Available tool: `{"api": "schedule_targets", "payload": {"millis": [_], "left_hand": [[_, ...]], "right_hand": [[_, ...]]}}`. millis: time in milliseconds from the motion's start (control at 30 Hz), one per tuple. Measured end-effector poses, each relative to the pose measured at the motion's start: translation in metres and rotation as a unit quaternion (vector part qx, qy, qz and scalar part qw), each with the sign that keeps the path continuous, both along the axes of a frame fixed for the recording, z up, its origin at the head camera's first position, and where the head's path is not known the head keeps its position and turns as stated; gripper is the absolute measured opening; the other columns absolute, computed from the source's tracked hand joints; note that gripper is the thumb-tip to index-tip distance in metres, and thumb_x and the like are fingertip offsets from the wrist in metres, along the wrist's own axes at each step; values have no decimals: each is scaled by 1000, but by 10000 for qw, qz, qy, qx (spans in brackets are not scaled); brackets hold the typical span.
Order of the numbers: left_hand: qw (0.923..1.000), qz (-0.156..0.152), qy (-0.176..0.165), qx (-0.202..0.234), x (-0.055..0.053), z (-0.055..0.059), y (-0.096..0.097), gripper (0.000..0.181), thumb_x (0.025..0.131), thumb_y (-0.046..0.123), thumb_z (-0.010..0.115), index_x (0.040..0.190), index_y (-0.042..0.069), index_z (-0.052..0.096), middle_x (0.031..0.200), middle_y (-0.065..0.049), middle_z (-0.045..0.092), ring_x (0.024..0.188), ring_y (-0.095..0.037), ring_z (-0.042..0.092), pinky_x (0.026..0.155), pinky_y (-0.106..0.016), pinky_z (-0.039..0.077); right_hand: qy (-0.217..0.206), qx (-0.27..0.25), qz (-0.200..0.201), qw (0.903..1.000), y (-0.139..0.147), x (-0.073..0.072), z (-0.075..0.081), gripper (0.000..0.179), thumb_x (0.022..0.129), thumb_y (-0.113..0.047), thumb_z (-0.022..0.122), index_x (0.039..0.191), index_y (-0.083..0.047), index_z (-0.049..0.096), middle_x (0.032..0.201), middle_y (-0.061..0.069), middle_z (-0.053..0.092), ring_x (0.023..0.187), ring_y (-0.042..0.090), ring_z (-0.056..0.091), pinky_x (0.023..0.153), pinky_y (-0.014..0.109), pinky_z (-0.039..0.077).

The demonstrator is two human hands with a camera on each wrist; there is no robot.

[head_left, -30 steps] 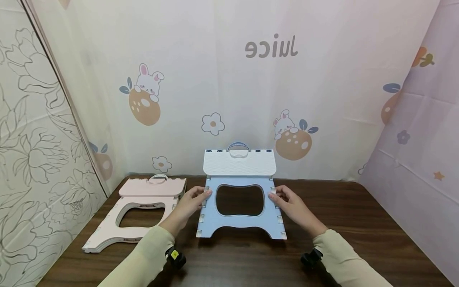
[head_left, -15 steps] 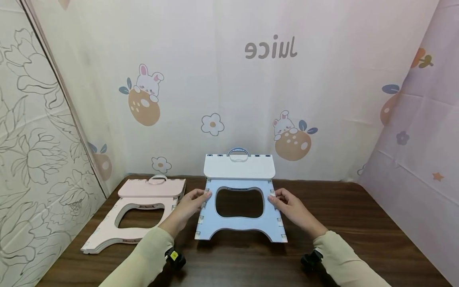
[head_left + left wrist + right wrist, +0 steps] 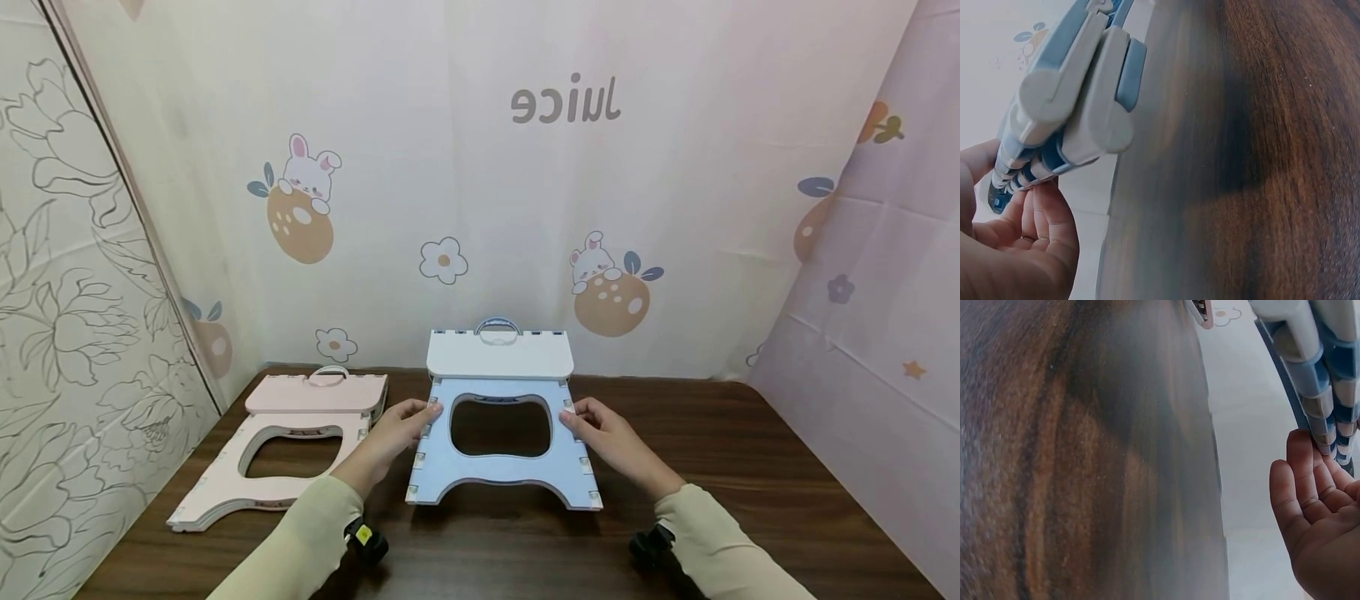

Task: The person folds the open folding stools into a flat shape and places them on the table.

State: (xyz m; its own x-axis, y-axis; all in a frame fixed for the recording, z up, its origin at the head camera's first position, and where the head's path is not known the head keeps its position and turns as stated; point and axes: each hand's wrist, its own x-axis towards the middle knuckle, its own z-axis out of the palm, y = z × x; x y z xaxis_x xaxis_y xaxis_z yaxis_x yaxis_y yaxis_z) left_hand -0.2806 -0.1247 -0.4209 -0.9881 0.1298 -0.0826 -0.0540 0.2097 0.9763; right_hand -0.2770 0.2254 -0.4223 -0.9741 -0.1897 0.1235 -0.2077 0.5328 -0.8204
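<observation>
A folded step stool (image 3: 498, 467), light blue with a white upper panel and a carry handle at its far end, leans back over the table in the head view. My left hand (image 3: 390, 435) grips its left edge, thumb on the front face. On the opposite edge, my right hand (image 3: 618, 440) pinches the stool the same way. The left wrist view shows the stool's folded layers (image 3: 1054, 94) above the table, with the left hand's fingers (image 3: 1050, 219) behind them. In the right wrist view, fingers (image 3: 1300, 456) touch the hinged side.
A folded pink step stool (image 3: 315, 398) lies flat on the dark wooden table (image 3: 750, 467), left of the blue one and close to my left forearm. Behind the table's back edge hangs a printed curtain (image 3: 675, 192).
The blue stool's handle end has sunk and tilted away, while its near end has come slightly down and forward. Both hands keep their hold, and the pink stool stays in place.
</observation>
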Motion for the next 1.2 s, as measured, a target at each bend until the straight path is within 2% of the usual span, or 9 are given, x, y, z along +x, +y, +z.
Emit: {"api": "schedule_targets", "payload": {"millis": [267,433,700,967,1200], "left_hand": [[9996,-269,-63,-66,0,-1,-3,48,99,33,65,129,-3,61,110,-8,67,100,-22,60,96,-47,47],[9992,-401,-66,-50,0,-1,-6,48,99,30,64,131,-5,59,110,-8,67,99,-22,61,97,-48,45],[9989,-446,-123,41,1,-1,-10,51,98,26,65,135,-8,55,116,-10,67,106,-25,59,102,-51,41],[9972,-708,-154,200,0,-4,-15,54,97,20,64,138,-11,51,122,-14,66,111,-24,60,107,-51,38],[9961,-828,-176,254,1,-1,-16,55,96,19,66,139,-11,49,126,-15,64,115,-24,59,108,-51,38]], "right_hand": [[-208,135,-108,9996,0,1,-1,46,100,-50,57,114,-7,59,94,8,58,87,22,54,74,34,45],[-298,64,-34,9995,0,1,-1,45,100,-50,57,114,-7,58,95,8,57,88,23,54,74,35,45],[-454,72,41,9989,1,2,-2,47,100,-50,57,117,-6,58,98,9,58,90,23,55,75,36,46],[-643,61,89,9979,2,4,-1,48,100,-48,59,119,-4,59,103,9,60,93,22,55,78,35,46],[-693,-110,358,9969,5,4,-1,47,100,-40,61,123,0,55,103,9,61,91,21,57,79,35,48]]}}
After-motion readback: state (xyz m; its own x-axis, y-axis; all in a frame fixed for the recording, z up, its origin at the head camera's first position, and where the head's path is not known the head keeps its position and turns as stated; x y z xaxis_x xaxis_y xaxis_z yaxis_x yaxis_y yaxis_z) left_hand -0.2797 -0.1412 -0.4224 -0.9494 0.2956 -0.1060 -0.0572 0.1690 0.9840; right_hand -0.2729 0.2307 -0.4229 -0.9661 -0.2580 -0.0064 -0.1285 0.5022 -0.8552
